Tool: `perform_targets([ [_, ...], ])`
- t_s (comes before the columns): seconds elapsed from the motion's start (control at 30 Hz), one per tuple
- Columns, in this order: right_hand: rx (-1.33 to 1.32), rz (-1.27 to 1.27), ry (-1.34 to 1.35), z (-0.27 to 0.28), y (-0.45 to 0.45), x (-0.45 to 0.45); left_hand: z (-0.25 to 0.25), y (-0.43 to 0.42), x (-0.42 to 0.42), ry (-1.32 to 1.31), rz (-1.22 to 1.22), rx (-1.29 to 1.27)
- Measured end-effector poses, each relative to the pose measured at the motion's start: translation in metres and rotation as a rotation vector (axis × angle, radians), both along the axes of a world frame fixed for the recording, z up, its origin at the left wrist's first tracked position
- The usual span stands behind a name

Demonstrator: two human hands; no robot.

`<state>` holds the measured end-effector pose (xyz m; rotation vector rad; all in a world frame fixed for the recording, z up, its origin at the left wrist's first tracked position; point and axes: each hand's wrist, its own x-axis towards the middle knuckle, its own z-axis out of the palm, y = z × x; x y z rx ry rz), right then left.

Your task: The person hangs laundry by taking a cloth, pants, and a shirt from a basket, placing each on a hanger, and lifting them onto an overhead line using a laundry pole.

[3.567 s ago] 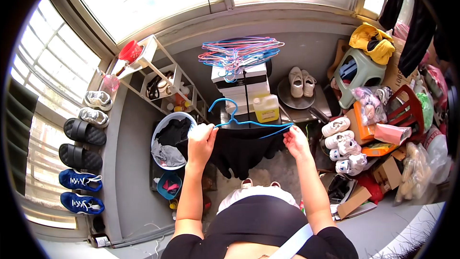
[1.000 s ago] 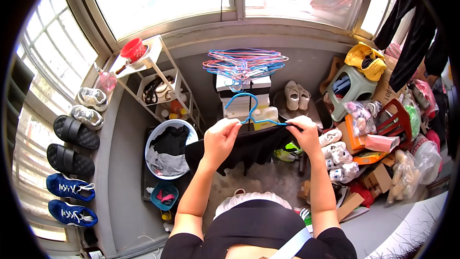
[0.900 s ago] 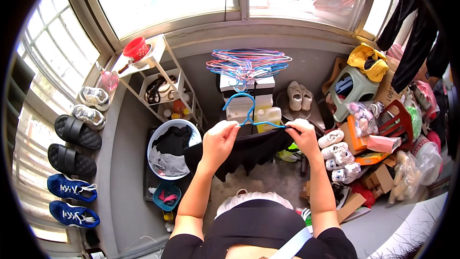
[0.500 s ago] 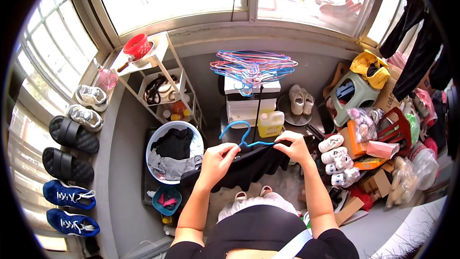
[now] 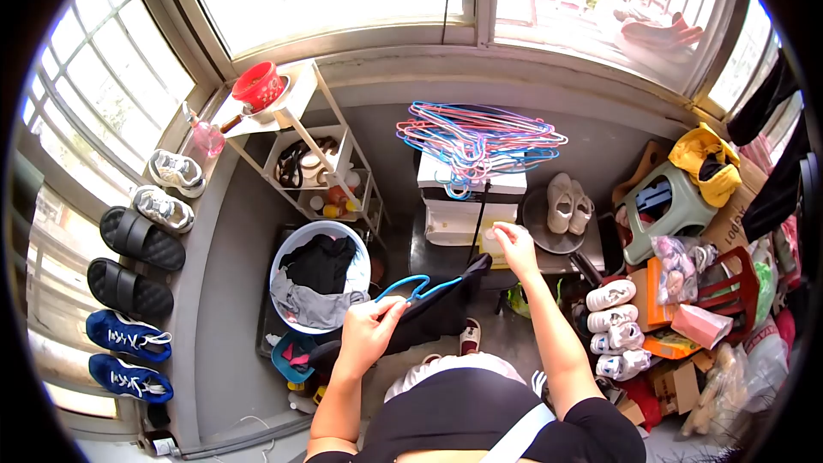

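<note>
My left hand [image 5: 370, 326] grips a blue hanger [image 5: 417, 290] close to its hook, low in front of my body. A black garment [image 5: 429, 317] hangs on the hanger, which tilts up toward the right. Apart from the hanger, my right hand [image 5: 514, 249] is raised with thumb and fingertips pinched together; whether anything is between them is too small to tell. Beyond it a bunch of pink and blue hangers [image 5: 480, 141] hangs from a black pole above white boxes [image 5: 454, 219]. At the left, a light blue basin [image 5: 369, 261] holds black and grey clothes [image 5: 317, 261].
A white shelf rack [image 5: 300, 107] with a red pot [image 5: 257, 86] stands at the back left. Slippers [image 5: 141, 238] and shoes line the left ledge. On the right are a green stool [image 5: 656, 206], white shoes [image 5: 613, 317], boxes and bags.
My right hand has let go of the hanger and moved up and away. My left hand has lowered the hanger with the black garment, now tilted. The view has shifted left.
</note>
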<state>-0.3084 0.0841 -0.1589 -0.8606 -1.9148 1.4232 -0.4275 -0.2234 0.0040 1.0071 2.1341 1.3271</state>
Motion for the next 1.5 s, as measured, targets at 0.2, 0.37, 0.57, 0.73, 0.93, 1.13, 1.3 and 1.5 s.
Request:
perform_targets([
  [0.2,-0.066,-0.021,-0.122,-0.062,0.058,-0.052,-0.007,0.023,0.006,-0.041,0.167,0.051],
  [0.37,-0.139,-0.059,-0.150,-0.097,0.074,-0.091,-0.006,0.033,0.010,-0.035,0.268,0.040],
  [0.57,-0.124,-0.098,-0.075,-0.124,0.078,-0.107,-0.022,0.041,0.009,0.032,0.348,0.143],
  [0.73,-0.068,-0.077,-0.056,-0.098,0.054,-0.088,-0.034,0.041,0.005,0.006,0.362,0.142],
  [0.93,0.015,-0.003,-0.011,-0.074,0.016,-0.062,-0.052,0.037,-0.001,-0.028,0.345,0.149],
  [1.13,-0.005,0.031,-0.026,-0.058,-0.043,-0.034,-0.067,0.032,-0.004,0.025,0.284,0.156],
  [1.3,0.092,0.122,-0.079,-0.029,-0.101,-0.014,-0.072,0.022,-0.004,-0.018,0.228,0.142],
  [1.5,0.238,0.149,-0.046,0.007,-0.163,-0.001,-0.080,0.007,0.001,0.086,0.142,0.184],
])
